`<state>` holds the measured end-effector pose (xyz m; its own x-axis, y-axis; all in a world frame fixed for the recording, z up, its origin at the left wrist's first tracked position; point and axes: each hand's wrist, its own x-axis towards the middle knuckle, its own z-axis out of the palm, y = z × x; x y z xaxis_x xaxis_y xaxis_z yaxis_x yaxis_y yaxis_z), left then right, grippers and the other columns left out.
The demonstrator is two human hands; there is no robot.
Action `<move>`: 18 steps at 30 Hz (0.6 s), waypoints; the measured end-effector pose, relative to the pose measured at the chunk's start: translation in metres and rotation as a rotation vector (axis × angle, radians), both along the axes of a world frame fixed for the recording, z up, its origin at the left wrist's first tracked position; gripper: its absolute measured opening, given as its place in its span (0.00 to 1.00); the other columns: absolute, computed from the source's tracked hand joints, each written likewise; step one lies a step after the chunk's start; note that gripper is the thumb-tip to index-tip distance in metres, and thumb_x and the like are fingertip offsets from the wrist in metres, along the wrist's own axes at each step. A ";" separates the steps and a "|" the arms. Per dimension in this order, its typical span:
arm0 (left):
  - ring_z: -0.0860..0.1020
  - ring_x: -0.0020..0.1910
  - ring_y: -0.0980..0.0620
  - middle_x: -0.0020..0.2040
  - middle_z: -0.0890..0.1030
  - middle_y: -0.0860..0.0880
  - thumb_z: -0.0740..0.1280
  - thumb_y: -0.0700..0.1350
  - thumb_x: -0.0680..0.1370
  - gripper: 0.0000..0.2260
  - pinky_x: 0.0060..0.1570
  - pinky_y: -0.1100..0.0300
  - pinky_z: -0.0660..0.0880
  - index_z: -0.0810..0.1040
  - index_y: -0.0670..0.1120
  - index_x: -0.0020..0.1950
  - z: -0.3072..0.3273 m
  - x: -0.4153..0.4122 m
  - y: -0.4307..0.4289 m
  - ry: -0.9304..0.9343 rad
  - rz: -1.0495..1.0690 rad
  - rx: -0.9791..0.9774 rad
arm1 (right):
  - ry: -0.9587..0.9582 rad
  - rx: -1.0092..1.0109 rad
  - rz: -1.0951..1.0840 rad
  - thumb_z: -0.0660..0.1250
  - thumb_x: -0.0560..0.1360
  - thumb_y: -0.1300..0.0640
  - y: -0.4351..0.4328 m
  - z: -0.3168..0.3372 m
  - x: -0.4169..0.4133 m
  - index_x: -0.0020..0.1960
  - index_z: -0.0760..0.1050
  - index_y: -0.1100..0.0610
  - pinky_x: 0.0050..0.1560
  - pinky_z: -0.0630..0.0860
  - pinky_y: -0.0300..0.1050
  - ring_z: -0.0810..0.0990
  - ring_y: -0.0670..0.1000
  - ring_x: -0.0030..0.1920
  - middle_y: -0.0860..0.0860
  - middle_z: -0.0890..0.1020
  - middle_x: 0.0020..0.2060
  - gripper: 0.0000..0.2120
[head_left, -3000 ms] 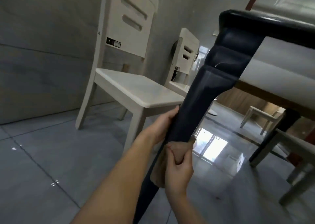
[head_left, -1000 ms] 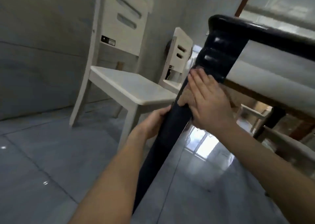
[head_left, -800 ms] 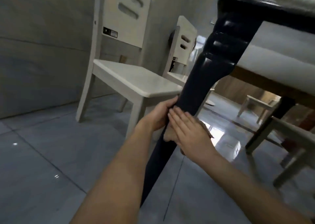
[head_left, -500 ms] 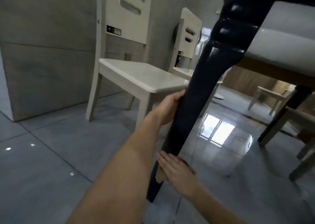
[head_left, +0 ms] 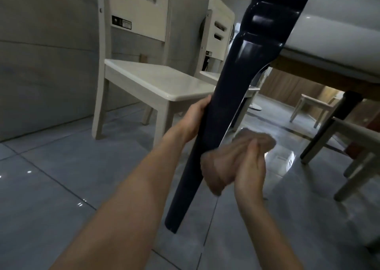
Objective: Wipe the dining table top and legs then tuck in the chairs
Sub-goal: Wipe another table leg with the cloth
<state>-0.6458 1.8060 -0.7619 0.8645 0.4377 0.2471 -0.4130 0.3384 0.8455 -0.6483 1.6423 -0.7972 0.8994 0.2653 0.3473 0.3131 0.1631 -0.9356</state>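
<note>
A dark navy table leg (head_left: 224, 97) slants down through the middle of the view to the grey tiled floor. My left hand (head_left: 195, 117) grips the leg at mid-height from the left side. My right hand (head_left: 249, 163) holds a crumpled brown cloth (head_left: 218, 167), motion-blurred, against the leg's lower right side. The table's white apron (head_left: 337, 33) runs off to the upper right. A white chair (head_left: 156, 80) stands just left of the leg, pulled out from the table.
A second white chair (head_left: 219, 33) stands behind the first, near the wall. Another chair's leg (head_left: 349, 179) is at the right, and a far table leg (head_left: 333, 126) beyond it. A small white stool (head_left: 314, 105) sits in the background. The floor tiles are glossy.
My right hand with the cloth went from the top of the leg down to near its foot, then came back up to the lower middle. My left hand kept its grip.
</note>
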 end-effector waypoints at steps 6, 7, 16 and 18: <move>0.81 0.52 0.50 0.50 0.84 0.45 0.54 0.49 0.82 0.16 0.57 0.58 0.76 0.79 0.43 0.55 -0.001 -0.001 0.002 -0.003 -0.047 -0.052 | -0.377 -0.247 -0.091 0.63 0.78 0.46 0.064 -0.015 0.010 0.78 0.46 0.52 0.57 0.69 0.38 0.68 0.41 0.62 0.52 0.60 0.75 0.37; 0.80 0.54 0.49 0.51 0.83 0.45 0.54 0.50 0.81 0.16 0.59 0.55 0.75 0.79 0.44 0.55 -0.001 -0.001 0.004 0.005 -0.044 -0.035 | -0.357 -0.252 -0.107 0.63 0.77 0.46 0.067 -0.030 0.011 0.78 0.44 0.52 0.57 0.68 0.38 0.66 0.40 0.62 0.51 0.59 0.75 0.38; 0.80 0.49 0.49 0.47 0.83 0.47 0.52 0.51 0.82 0.17 0.54 0.54 0.75 0.79 0.46 0.53 -0.001 -0.001 0.004 0.053 -0.004 0.084 | -0.025 -0.334 0.017 0.67 0.76 0.55 0.061 -0.165 0.005 0.76 0.46 0.45 0.54 0.71 0.33 0.75 0.36 0.50 0.45 0.72 0.61 0.38; 0.81 0.47 0.50 0.47 0.83 0.47 0.52 0.51 0.82 0.18 0.51 0.56 0.76 0.79 0.45 0.53 -0.001 -0.002 0.003 0.057 -0.010 0.093 | 0.050 -0.333 0.037 0.66 0.77 0.60 0.058 -0.186 -0.004 0.77 0.46 0.50 0.51 0.70 0.29 0.75 0.39 0.50 0.47 0.70 0.65 0.37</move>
<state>-0.6476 1.8088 -0.7625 0.8824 0.4066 0.2367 -0.3606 0.2615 0.8953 -0.6519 1.6999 -0.9830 0.9008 0.3897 0.1916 0.2651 -0.1441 -0.9534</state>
